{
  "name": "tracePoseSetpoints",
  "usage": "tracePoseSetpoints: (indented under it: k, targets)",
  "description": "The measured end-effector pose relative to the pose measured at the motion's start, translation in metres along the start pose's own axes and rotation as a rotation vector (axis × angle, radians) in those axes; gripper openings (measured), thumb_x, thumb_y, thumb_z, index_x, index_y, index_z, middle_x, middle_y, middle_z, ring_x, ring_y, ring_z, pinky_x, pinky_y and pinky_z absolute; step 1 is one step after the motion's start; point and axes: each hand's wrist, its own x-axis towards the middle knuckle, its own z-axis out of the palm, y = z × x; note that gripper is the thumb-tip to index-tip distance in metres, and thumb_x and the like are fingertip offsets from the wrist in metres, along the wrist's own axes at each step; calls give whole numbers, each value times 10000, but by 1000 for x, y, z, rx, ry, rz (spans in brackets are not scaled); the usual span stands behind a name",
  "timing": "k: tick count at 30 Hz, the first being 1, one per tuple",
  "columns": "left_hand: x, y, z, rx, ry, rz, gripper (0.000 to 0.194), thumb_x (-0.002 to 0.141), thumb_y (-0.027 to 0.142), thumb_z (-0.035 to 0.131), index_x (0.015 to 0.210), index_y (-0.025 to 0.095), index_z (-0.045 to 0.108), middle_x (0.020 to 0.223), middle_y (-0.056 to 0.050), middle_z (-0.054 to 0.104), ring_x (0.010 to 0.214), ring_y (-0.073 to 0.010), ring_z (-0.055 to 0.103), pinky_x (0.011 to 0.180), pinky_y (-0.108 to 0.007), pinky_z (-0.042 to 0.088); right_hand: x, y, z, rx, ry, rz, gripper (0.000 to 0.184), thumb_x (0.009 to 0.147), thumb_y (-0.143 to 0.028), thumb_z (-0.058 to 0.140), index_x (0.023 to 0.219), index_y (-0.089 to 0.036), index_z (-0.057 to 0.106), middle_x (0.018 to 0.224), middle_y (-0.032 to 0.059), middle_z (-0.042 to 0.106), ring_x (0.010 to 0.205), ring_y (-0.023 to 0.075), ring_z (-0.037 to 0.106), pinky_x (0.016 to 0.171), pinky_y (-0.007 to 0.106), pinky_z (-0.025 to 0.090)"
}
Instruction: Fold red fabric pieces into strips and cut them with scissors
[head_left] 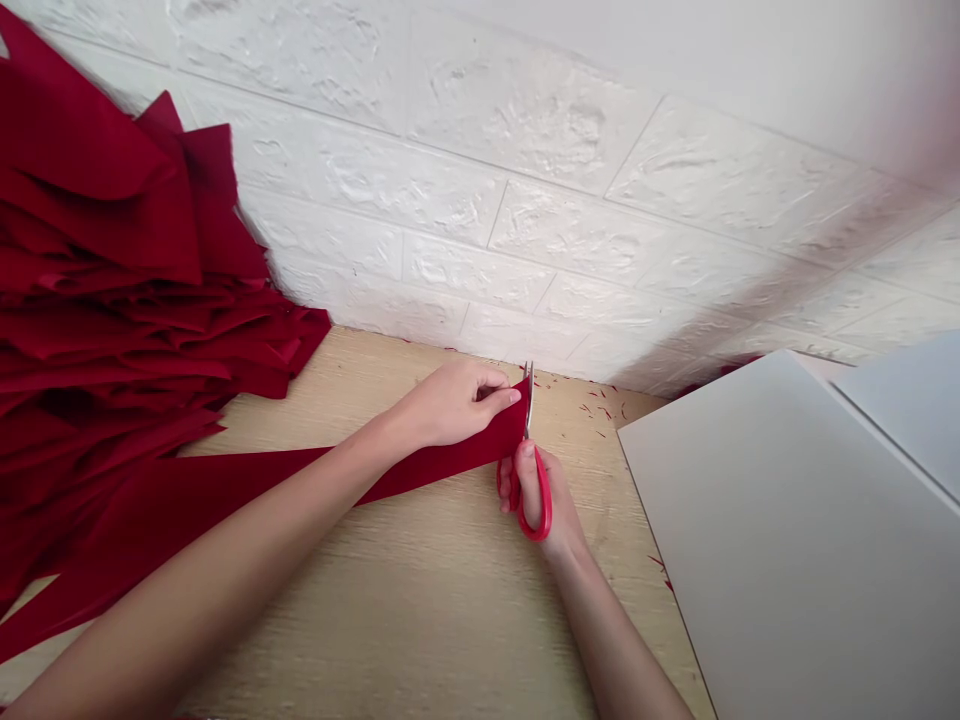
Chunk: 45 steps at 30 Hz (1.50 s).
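Observation:
A long dark red strip of cloth (442, 455) runs across the wooden surface from the lower left to the middle. Near its right end, my left hand (461, 402) pinches the upper edge between thumb and fingers. My right hand (551, 495) grips the red handles of a pair of scissors (533, 420), thumb through one loop and fingers around the other. The blades point away from me, upright in the view, and lie right at the cloth's end edge. Part of one blade is hidden by the cloth.
A big heap of red cloth pieces (142, 270) rises on the left against the white brick-patterned wall (450, 200). Thin red scraps (600, 410) lie along the wall. A pale grey box-like panel (795, 540) stands at the right on the wooden surface (420, 600).

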Motion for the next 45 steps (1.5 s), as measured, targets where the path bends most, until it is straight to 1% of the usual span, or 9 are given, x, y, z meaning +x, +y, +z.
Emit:
tracePoseSetpoints:
  k: [5,9,12,14,18,22,27,35,45]
  targets:
    - [0,-2,2,-1,-8,1,378,928,377,452,641,197,284,600,48,256,561,-94,266,573,-305,181,1,6,0,22,17,45,658,777,-842,505,588,-213,464,474,-34,482,362,91,421,372,232,315]
    - [0,-1,1,-1,-35,-4,381,930,390,452,636,195,309,586,49,284,556,-96,282,567,-306,185,5,9,-5,71,105,12,637,829,-806,477,569,-226,432,439,-43,432,359,92,348,359,241,259]
    - [0,0,-1,-3,-13,-1,382,931,396,451,632,194,324,599,49,285,563,-95,285,573,-299,200,8,6,-13,106,182,-37,621,859,-784,456,585,-227,440,451,-40,426,391,103,365,383,246,260]
    - [-1,1,-3,-6,10,12,381,932,394,450,629,192,338,609,48,286,571,-95,291,577,-295,209,10,2,-17,125,208,-58,629,861,-800,419,597,-230,449,461,-39,422,405,111,387,403,251,290]
    - [-2,1,-4,-3,19,12,378,932,397,452,630,190,361,605,48,309,574,-96,306,576,-292,218,8,-5,-19,19,117,-87,645,847,-826,397,624,-226,476,517,-16,480,466,130,448,477,273,371]
    - [-2,2,-2,3,30,4,386,931,404,459,625,189,365,593,50,321,566,-95,310,570,-293,210,3,-7,-16,-153,15,-107,641,867,-815,374,644,-222,464,558,-6,508,524,137,462,528,277,384]
    - [-1,2,-2,-16,16,23,383,928,394,453,631,196,313,599,52,293,563,-92,297,572,-291,203,1,-5,-11,-170,-61,-106,625,875,-807,375,696,-217,481,580,-12,507,544,138,464,540,277,368]
    - [-3,0,0,-9,-13,16,373,929,399,444,646,200,303,600,52,291,563,-94,294,572,-293,200,1,-4,-5,-120,-7,-58,627,841,-824,418,633,-233,422,536,-24,463,487,128,436,486,274,350]
    - [-2,0,0,-4,-13,8,379,932,411,446,640,195,338,606,52,299,566,-94,302,577,-293,206,-1,-4,-4,-98,10,-30,634,807,-830,472,629,-222,444,536,-26,476,440,105,422,426,251,318]
